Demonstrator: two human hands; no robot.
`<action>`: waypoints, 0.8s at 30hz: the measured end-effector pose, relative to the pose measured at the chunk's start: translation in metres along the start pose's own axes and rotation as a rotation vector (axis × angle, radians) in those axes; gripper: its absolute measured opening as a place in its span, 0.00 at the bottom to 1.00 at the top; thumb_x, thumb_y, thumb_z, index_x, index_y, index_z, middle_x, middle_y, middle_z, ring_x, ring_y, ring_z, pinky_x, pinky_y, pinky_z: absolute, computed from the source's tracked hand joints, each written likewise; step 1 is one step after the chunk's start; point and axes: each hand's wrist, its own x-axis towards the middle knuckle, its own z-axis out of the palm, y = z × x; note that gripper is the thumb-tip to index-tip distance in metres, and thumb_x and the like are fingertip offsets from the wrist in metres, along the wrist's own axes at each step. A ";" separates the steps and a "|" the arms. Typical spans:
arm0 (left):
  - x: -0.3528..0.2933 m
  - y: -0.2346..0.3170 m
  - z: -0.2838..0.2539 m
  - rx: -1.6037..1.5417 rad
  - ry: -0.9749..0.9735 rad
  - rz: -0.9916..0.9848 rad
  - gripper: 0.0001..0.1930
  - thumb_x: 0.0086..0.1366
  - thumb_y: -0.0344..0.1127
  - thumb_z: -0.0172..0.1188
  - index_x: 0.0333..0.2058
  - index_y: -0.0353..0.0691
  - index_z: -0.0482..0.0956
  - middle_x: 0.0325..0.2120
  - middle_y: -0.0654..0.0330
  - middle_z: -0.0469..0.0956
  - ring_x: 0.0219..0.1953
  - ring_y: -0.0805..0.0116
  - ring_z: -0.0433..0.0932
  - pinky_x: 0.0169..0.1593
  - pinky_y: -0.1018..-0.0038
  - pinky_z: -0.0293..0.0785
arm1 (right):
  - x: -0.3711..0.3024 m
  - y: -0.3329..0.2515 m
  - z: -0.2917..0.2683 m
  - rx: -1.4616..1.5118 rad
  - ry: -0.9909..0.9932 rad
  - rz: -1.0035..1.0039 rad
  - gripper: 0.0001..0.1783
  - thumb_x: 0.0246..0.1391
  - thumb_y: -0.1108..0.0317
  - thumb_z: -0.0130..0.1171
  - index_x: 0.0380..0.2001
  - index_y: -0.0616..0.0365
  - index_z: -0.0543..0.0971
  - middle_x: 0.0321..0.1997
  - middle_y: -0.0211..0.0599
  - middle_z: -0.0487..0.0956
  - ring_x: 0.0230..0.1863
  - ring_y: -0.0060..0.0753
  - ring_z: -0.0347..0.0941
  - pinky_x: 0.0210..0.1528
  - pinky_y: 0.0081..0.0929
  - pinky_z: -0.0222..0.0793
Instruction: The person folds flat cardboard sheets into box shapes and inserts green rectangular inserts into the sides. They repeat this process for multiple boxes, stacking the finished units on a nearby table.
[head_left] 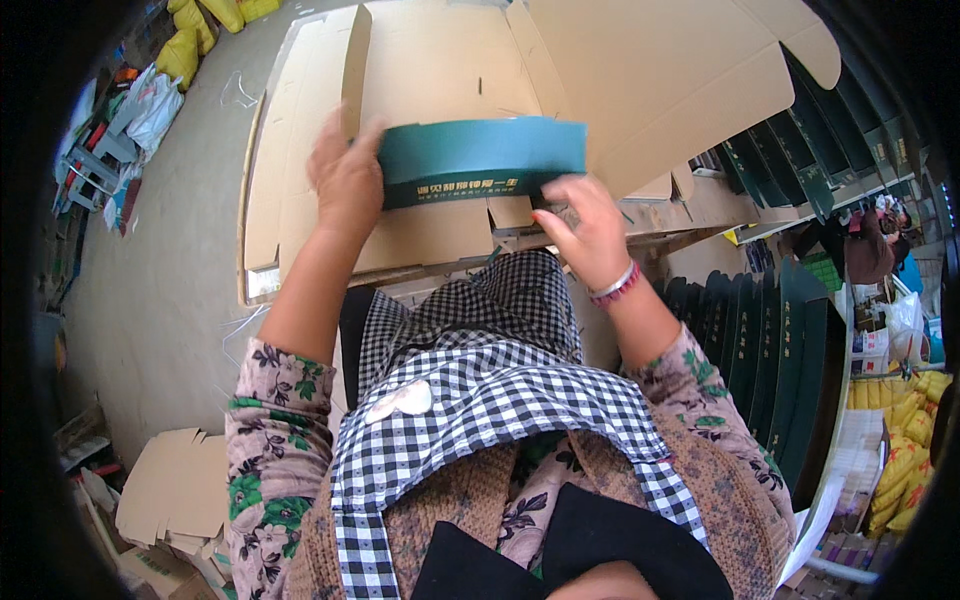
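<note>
A flat cardboard carton blank (pixel 440 70), plain brown inside, lies unfolded on the work table in front of me. Its green printed panel (pixel 480 150) with gold lettering is folded up along the near side. My left hand (pixel 347 170), a little blurred, grips the panel's left end beside an upright brown flap. At the panel's lower right corner is my right hand (pixel 588 225); its fingers are bent and the thumb stands apart from them over a small brown flap (pixel 511 212). Nothing shows between that thumb and the fingers.
More brown blanks (pixel 690 70) spread to the right. Green cartons (pixel 740 350) stand in rows at my right. Flattened cardboard (pixel 175 490) sits on the floor at lower left. Yellow sacks (pixel 905 450) lie at far right, others at upper left. A person (pixel 868 245) is at far right.
</note>
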 end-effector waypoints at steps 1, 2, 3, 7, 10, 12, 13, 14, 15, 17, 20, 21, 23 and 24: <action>0.002 0.002 -0.005 0.049 0.040 0.212 0.17 0.62 0.34 0.57 0.49 0.35 0.76 0.49 0.42 0.73 0.58 0.47 0.66 0.61 0.61 0.61 | 0.013 0.000 0.001 -0.141 -0.036 -0.054 0.30 0.36 0.70 0.69 0.48 0.56 0.74 0.46 0.45 0.74 0.50 0.49 0.69 0.52 0.38 0.66; 0.005 0.004 -0.010 -0.052 -0.134 0.170 0.17 0.62 0.35 0.57 0.48 0.35 0.77 0.50 0.43 0.72 0.58 0.48 0.67 0.60 0.61 0.62 | 0.024 0.000 0.008 -0.337 -0.053 -0.028 0.36 0.34 0.70 0.69 0.53 0.50 0.71 0.51 0.45 0.71 0.55 0.49 0.65 0.56 0.40 0.62; 0.008 0.007 -0.017 -0.152 -0.233 0.151 0.16 0.62 0.35 0.57 0.48 0.36 0.77 0.51 0.45 0.72 0.57 0.48 0.68 0.59 0.62 0.63 | 0.035 0.007 0.012 -0.368 -0.084 -0.028 0.33 0.36 0.69 0.69 0.51 0.48 0.74 0.49 0.44 0.73 0.53 0.48 0.68 0.53 0.40 0.65; 0.018 0.030 -0.049 -0.066 -0.710 0.258 0.14 0.57 0.37 0.62 0.40 0.37 0.81 0.46 0.49 0.75 0.51 0.52 0.73 0.52 0.63 0.70 | 0.059 0.036 0.030 -0.378 -0.800 0.240 0.16 0.39 0.68 0.66 0.37 0.51 0.81 0.37 0.45 0.80 0.40 0.48 0.76 0.40 0.41 0.71; 0.029 0.044 -0.061 -0.084 -0.954 0.246 0.13 0.54 0.37 0.63 0.35 0.36 0.81 0.33 0.50 0.79 0.39 0.56 0.78 0.43 0.62 0.74 | 0.063 0.043 0.028 -0.344 -0.853 0.215 0.07 0.41 0.67 0.64 0.27 0.54 0.80 0.28 0.44 0.80 0.32 0.48 0.77 0.34 0.41 0.72; 0.035 0.042 -0.058 -0.030 -1.057 0.236 0.12 0.53 0.36 0.64 0.34 0.35 0.82 0.29 0.49 0.79 0.35 0.55 0.79 0.40 0.62 0.75 | 0.062 0.038 0.023 -0.283 -0.860 0.154 0.07 0.41 0.68 0.64 0.27 0.54 0.80 0.27 0.45 0.80 0.32 0.49 0.76 0.35 0.42 0.72; 0.035 0.039 -0.055 -0.106 -1.152 0.220 0.10 0.53 0.34 0.64 0.32 0.36 0.82 0.27 0.48 0.79 0.34 0.54 0.79 0.39 0.61 0.75 | 0.060 0.035 0.020 -0.253 -0.840 0.118 0.07 0.41 0.69 0.64 0.27 0.54 0.80 0.27 0.45 0.79 0.32 0.50 0.76 0.36 0.42 0.72; 0.035 0.034 -0.051 -0.138 -1.258 0.174 0.08 0.52 0.33 0.63 0.31 0.36 0.82 0.26 0.48 0.78 0.32 0.54 0.79 0.39 0.61 0.75 | 0.058 0.032 0.018 -0.247 -0.878 0.114 0.07 0.41 0.69 0.64 0.27 0.54 0.80 0.27 0.45 0.79 0.32 0.50 0.76 0.35 0.42 0.72; 0.034 0.030 -0.048 -0.201 -1.318 0.148 0.06 0.52 0.31 0.63 0.29 0.36 0.81 0.24 0.48 0.78 0.30 0.53 0.79 0.38 0.61 0.75 | 0.055 0.032 0.017 -0.237 -0.878 0.105 0.07 0.41 0.69 0.63 0.27 0.54 0.80 0.27 0.45 0.79 0.32 0.50 0.76 0.35 0.42 0.72; 0.028 0.033 -0.045 -0.259 -1.331 0.163 0.05 0.52 0.31 0.62 0.28 0.36 0.81 0.24 0.47 0.78 0.30 0.52 0.79 0.38 0.61 0.75 | 0.051 0.040 0.017 -0.195 -0.886 0.031 0.06 0.41 0.70 0.63 0.26 0.55 0.79 0.29 0.44 0.79 0.34 0.50 0.76 0.36 0.42 0.72; 0.015 0.071 -0.055 -0.189 -1.253 0.235 0.08 0.50 0.30 0.61 0.29 0.33 0.82 0.30 0.46 0.80 0.34 0.52 0.80 0.41 0.61 0.77 | 0.054 0.077 0.011 -0.188 -0.933 -0.125 0.13 0.42 0.65 0.64 0.34 0.54 0.79 0.33 0.44 0.80 0.38 0.50 0.77 0.38 0.41 0.73; 0.009 0.098 -0.061 -0.133 -1.137 0.175 0.09 0.49 0.30 0.61 0.31 0.36 0.82 0.32 0.48 0.81 0.35 0.52 0.80 0.41 0.61 0.76 | 0.063 0.092 0.008 -0.321 -0.948 -0.153 0.11 0.45 0.65 0.62 0.35 0.52 0.80 0.36 0.42 0.80 0.42 0.48 0.76 0.44 0.44 0.71; -0.005 0.151 -0.074 -0.353 -0.616 0.385 0.18 0.59 0.31 0.52 0.48 0.38 0.75 0.49 0.47 0.73 0.53 0.54 0.71 0.56 0.57 0.64 | 0.088 0.115 -0.006 -0.970 -0.735 -0.201 0.10 0.50 0.63 0.57 0.36 0.50 0.80 0.39 0.40 0.81 0.49 0.45 0.75 0.52 0.48 0.66; -0.012 0.177 -0.080 -0.510 -0.290 0.505 0.19 0.58 0.32 0.52 0.50 0.41 0.74 0.52 0.47 0.69 0.57 0.54 0.67 0.62 0.54 0.54 | 0.100 0.119 -0.017 -1.135 -0.381 -0.160 0.12 0.53 0.63 0.54 0.40 0.49 0.80 0.42 0.43 0.80 0.49 0.45 0.75 0.52 0.44 0.67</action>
